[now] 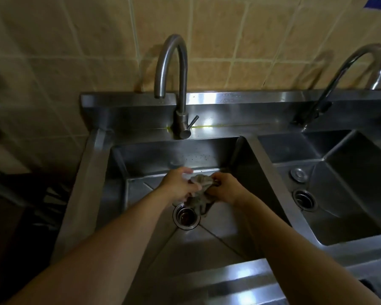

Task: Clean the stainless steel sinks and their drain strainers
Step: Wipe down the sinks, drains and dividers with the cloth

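Both my hands are down in the left stainless steel sink (218, 236), holding a crumpled grey cloth (199, 194) between them above the basin floor. My left hand (177, 183) pinches the cloth's left side, its upper fingers stretched out. My right hand (226, 187) grips the right side with curled fingers. Just below the cloth lies the left sink's round drain (186, 216), with its dark opening showing. The right sink (350, 205) has its own drain (304, 199), and a round metal strainer (299, 174) lies on the step behind it.
A curved steel faucet (180, 84) with a side lever stands on the ledge behind the left sink. A second faucet (348, 71) arches over the right sink. Beige wall tiles rise behind. A steel divider (266, 172) separates the basins. Dark clutter sits at far left.
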`<state>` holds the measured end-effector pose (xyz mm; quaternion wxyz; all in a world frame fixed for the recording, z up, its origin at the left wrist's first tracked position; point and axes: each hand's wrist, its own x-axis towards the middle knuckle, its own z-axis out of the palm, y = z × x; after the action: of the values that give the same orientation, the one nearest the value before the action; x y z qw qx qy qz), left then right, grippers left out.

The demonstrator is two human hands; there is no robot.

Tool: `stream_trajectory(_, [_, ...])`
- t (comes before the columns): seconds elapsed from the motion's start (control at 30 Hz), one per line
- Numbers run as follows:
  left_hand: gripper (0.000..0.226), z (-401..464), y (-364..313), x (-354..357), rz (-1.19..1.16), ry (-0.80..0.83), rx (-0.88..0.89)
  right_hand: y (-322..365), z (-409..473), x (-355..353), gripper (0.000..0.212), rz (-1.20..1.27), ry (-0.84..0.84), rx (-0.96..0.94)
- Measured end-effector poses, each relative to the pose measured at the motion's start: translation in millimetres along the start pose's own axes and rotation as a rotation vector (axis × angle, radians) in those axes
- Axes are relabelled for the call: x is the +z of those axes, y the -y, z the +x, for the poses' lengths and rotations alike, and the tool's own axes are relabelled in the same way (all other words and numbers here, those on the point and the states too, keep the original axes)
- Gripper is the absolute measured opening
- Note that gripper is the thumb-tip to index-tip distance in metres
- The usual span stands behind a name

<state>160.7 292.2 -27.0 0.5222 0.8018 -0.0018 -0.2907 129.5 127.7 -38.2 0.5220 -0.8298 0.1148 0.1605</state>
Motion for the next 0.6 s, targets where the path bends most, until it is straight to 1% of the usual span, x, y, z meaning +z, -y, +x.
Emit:
stream_trajectory(0.03, [0.048,3,-3,6,0.026,0.011,-0.006,-2,3,-5,0.015,-0.026,0.029,-0.015])
stream_trajectory(0.07, [0.048,7,-7,12,0.064,0.006,-0.012,-3,8,-11,0.013,-0.052,0.059,-0.027])
stream_trajectory(0.13, [0.034,15,-12,22,0.161,-0.079,-0.022,-8,18,-21,0.011,-0.074,0.120,-0.031])
stream_trajectory(0.2, [0.017,21,-17,27,0.251,-0.192,-0.037,-12,27,-29,0.015,-0.103,0.161,-0.055])
stream_trajectory(0.27, [0.003,23,-22,31,0.317,-0.241,-0.053,-19,35,-35,0.019,-0.159,0.210,-0.099])
stream_trajectory(0.3, [0.001,23,-25,31,0.360,-0.245,-0.053,-22,37,-36,0.021,-0.170,0.218,-0.105])
stream_trajectory(0.4, [0.014,22,-31,32,0.474,-0.252,-0.054,-35,46,-37,0.028,-0.207,0.237,-0.113])
stream_trajectory(0.5, [0.013,23,-32,32,0.464,-0.251,-0.068,-50,54,-37,0.035,-0.163,0.230,-0.096])
stream_trajectory(0.6, [0.016,26,-26,30,0.438,-0.269,-0.091,-61,59,-36,0.038,-0.095,0.252,-0.027])
